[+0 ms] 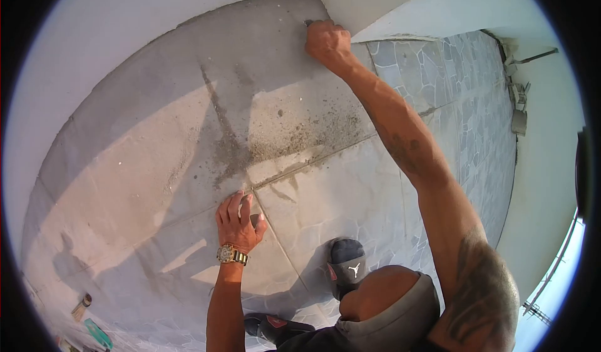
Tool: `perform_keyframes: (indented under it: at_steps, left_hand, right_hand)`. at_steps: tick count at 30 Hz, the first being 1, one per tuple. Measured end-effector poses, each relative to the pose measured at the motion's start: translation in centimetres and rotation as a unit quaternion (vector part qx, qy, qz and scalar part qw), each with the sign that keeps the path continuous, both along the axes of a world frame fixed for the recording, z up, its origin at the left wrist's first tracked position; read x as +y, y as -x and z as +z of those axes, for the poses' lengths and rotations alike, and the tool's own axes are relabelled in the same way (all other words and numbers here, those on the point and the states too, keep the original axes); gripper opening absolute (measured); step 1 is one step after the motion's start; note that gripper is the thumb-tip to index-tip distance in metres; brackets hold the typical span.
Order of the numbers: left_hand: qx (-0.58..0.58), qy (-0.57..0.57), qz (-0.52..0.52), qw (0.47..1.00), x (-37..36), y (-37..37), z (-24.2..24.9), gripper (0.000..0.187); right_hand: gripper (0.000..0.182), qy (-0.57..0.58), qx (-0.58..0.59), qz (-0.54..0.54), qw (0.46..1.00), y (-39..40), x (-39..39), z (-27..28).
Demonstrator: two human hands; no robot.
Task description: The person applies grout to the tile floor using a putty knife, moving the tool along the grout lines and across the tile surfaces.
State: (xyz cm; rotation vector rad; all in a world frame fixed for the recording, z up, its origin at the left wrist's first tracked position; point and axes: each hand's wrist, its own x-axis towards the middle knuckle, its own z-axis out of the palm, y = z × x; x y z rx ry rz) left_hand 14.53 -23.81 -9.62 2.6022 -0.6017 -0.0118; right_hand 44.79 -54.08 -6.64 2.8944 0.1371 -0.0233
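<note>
My right hand (pixel 328 42) is closed in a fist against the grey floor (pixel 269 51), close to the foot of the white wall corner. A small dark tip (pixel 308 23) pokes out by its knuckles; the rest of what it grips is hidden. My left hand (pixel 240 224), with a metal-band wristwatch (pixel 232 255) at its wrist, rests its fingertips on the floor beside a joint line. Its fingers are bent and apart; a dark patch shows between thumb and forefinger, perhaps shadow. Loose grit (pixel 300 140) lies scattered between the two hands.
White walls (pixel 125 33) border the floor at the far side and right. Stone-pattern paving (pixel 432 70) runs along the right. My sandalled foot (pixel 346 267) is near the bottom centre. A brush (pixel 81 307) and a green-handled tool (pixel 97 333) lie at lower left.
</note>
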Motion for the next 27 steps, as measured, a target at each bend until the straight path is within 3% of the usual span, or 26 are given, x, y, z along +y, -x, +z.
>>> perform_keyframes:
  at_steps: [2, 3, 5, 8, 11, 12, 15, 16, 20, 23, 24, 27]
  left_hand:
    - [-0.002, 0.007, 0.001, 1.000, -0.1, 0.3, -0.2, 0.060]
    - [-0.005, 0.011, 0.001, 1.000, 0.1, 0.1, -0.3, 0.060]
    - [-0.029, 0.005, 0.006, 1.000, 0.0, -0.8, -0.4, 0.059]
    - [-0.007, -0.002, -0.008, 1.000, 0.3, 0.7, 0.0, 0.059]
    - [-0.022, 0.005, -0.006, 1.000, -0.1, 0.0, -0.2, 0.058]
    - [-0.026, 0.004, -0.002, 1.000, 0.1, 0.0, -0.4, 0.058]
    - [-0.003, -0.012, 0.001, 1.000, 0.0, 0.2, -0.3, 0.058]
    - [-0.002, -0.009, 0.000, 1.000, 0.1, 0.3, -0.3, 0.058]
    - [-0.021, 0.011, 0.000, 1.000, 0.1, -0.6, -0.4, 0.058]
    - [-0.007, 0.004, -0.006, 1.000, 0.3, 0.6, 0.1, 0.059]
    - [-0.013, 0.002, -0.002, 1.000, 0.1, 0.0, 0.0, 0.059]
    - [-0.028, -0.001, 0.004, 1.000, 0.0, 0.0, -0.1, 0.057]
  right_hand:
    - [0.024, -0.013, 0.016, -0.016, 1.000, -1.5, -0.4, 0.5]
    - [0.015, 0.036, 0.006, 0.021, 0.999, 0.5, 1.1, 0.3]
    - [0.018, 0.057, -0.001, 0.076, 0.995, 3.0, 1.3, 0.5]
    - [0.022, -0.020, 0.016, -0.018, 1.000, -1.8, -3.2, -0.2]
    - [0.015, 0.032, 0.017, 0.036, 0.999, 2.1, 1.3, 1.1]
    - [0.012, 0.101, -0.028, 0.077, 0.991, 3.5, 1.7, 0.0]
    - [0.023, -0.020, 0.017, 0.034, 0.999, -1.1, -1.5, 1.5]
    - [0.023, -0.090, 0.102, -0.045, 0.990, -2.8, -1.8, 2.6]
    - [0.018, 0.075, -0.016, 0.139, 0.987, 0.0, 1.5, 0.7]
    - [0.021, -0.151, 0.168, -0.060, 0.972, -6.8, -2.9, 1.8]
    - [0.022, -0.172, 0.165, -0.106, 0.965, -7.5, -2.2, 2.6]
    - [0.018, 0.061, -0.021, 0.074, 0.995, -2.3, 2.0, 1.0]
